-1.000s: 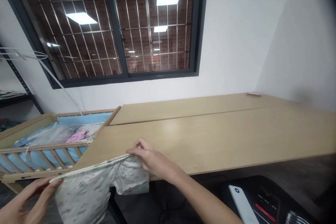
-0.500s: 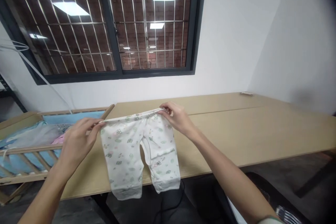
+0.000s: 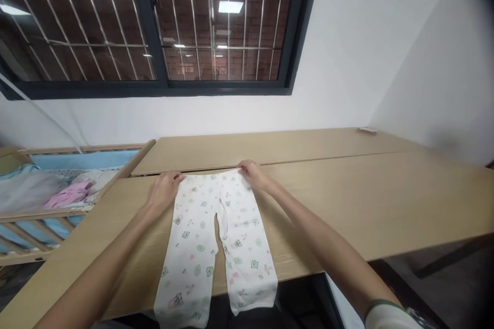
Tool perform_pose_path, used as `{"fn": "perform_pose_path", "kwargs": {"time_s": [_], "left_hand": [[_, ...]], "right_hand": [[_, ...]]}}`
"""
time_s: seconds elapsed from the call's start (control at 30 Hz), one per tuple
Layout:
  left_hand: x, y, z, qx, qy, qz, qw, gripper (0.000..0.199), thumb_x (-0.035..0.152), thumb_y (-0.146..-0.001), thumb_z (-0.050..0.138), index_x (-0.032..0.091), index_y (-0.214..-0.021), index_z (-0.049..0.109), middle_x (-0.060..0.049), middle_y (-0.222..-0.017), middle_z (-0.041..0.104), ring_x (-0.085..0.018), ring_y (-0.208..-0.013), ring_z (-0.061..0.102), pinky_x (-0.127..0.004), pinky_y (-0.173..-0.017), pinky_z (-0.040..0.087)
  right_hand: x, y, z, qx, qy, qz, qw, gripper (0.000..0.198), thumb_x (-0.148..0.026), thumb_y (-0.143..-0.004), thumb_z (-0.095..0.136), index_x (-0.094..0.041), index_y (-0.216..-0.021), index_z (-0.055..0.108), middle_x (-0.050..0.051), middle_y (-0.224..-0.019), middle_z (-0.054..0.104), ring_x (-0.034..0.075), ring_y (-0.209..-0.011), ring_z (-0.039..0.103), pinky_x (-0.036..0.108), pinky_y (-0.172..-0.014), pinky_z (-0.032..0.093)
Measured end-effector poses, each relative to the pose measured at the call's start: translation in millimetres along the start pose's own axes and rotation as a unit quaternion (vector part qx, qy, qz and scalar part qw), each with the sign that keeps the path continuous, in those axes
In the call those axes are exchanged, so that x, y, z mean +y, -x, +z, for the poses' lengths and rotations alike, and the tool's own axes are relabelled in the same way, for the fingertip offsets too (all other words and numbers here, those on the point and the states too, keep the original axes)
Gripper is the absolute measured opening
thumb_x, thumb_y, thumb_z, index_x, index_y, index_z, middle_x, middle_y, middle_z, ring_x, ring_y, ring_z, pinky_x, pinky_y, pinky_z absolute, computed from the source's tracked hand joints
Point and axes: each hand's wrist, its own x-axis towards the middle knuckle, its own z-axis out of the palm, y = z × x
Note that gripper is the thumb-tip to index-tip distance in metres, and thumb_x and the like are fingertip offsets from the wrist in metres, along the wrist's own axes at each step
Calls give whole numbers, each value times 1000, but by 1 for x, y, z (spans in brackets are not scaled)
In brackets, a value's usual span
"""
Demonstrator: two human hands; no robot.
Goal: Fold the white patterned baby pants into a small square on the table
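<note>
A pair of white baby pants (image 3: 200, 236) with small green and pink prints is stretched out between my hands over the wooden table. At the waistband's left corner, my left hand (image 3: 166, 187) is closed in a pinch. My right hand (image 3: 252, 174) pinches the opposite corner of the waistband. Both legs of the pants point toward me, and their cuffs hang past the table's near edge. The fingertips are partly hidden where they grip the cloth.
The light wooden table (image 3: 347, 190) runs along the wall, with a seam across it. To the left stands a wooden crib (image 3: 127, 169) with blue lining, holding pink cloth (image 3: 71, 194). A small flat object (image 3: 367, 130) lies at the back right. A barred window (image 3: 216, 25) is above.
Both hands have moved forward over the table with the pants, which were hanging more upright and now stretch out along the tabletop. The view has tilted down.
</note>
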Motion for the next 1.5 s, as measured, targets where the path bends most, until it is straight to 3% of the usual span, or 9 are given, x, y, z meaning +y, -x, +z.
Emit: {"fn": "perform_pose_path", "kwargs": {"time_s": [0.2,0.43,0.77,0.87,1.0,1.1,1.23,1.33,1.5], "left_hand": [[-15,-30,51,-57,-19,-63,996,26,35,-95,46,19,-96,67,-10,-102,70,-24,-96,64,-29,-74,43],[-22,-59,87,-70,-19,-107,992,19,29,-97,48,20,-107,62,-8,-113,70,-22,-102,63,-27,-72,42],[-12,-72,84,-78,-37,-89,992,20,28,-98,46,18,-104,61,-11,-108,68,-25,-105,61,-31,-84,44],[11,-68,69,-72,-33,-73,994,25,30,-98,46,15,-112,59,-15,-116,65,-28,-114,57,-36,-94,42],[82,-29,51,-105,3,-6,994,31,39,-100,40,19,-114,59,-11,-119,65,-25,-115,57,-35,-97,42],[149,28,45,-213,50,80,973,37,53,-95,45,23,-90,65,-4,-86,71,-20,-77,66,-29,-68,48],[213,95,51,-381,16,241,893,59,62,-93,36,15,-95,71,-17,-80,70,-33,-75,68,-46,-68,51],[227,112,60,-409,-10,231,883,57,57,-91,38,12,-96,73,-22,-85,70,-38,-81,68,-53,-72,51],[216,111,66,-390,8,199,899,37,42,-85,47,16,-86,73,-18,-78,70,-34,-76,68,-47,-69,52]], "right_hand": [[49,-24,45,-10,-22,82,996,18,-16,-91,57,-11,-107,63,7,-95,68,15,-81,60,24,-73,46],[79,-53,63,-13,-10,122,992,6,-14,-86,61,-15,-91,65,4,-87,68,15,-79,59,24,-74,44],[100,-75,64,-49,-56,163,984,5,-14,-84,64,-13,-88,67,5,-83,68,12,-75,58,20,-69,43],[102,-82,59,-76,-82,178,978,5,-14,-81,67,-13,-85,68,4,-79,69,12,-72,59,19,-66,44],[97,-89,47,-105,-119,183,970,3,-14,-76,71,-12,-79,71,5,-79,72,14,-73,62,20,-65,46],[92,-89,43,-109,-134,186,967,3,-14,-75,72,-12,-76,71,6,-80,73,16,-76,64,21,-67,47],[90,-85,43,-97,-130,200,966,8,-18,-76,73,-12,-80,71,6,-79,72,15,-73,64,22,-66,47],[89,-80,43,-90,-125,211,965,12,-21,-78,73,-12,-85,69,6,-79,72,14,-72,63,22,-66,46],[83,-75,42,-73,-121,231,963,19,-22,-74,78,-13,-87,67,3,-78,70,13,-72,63,22,-69,47]]}}
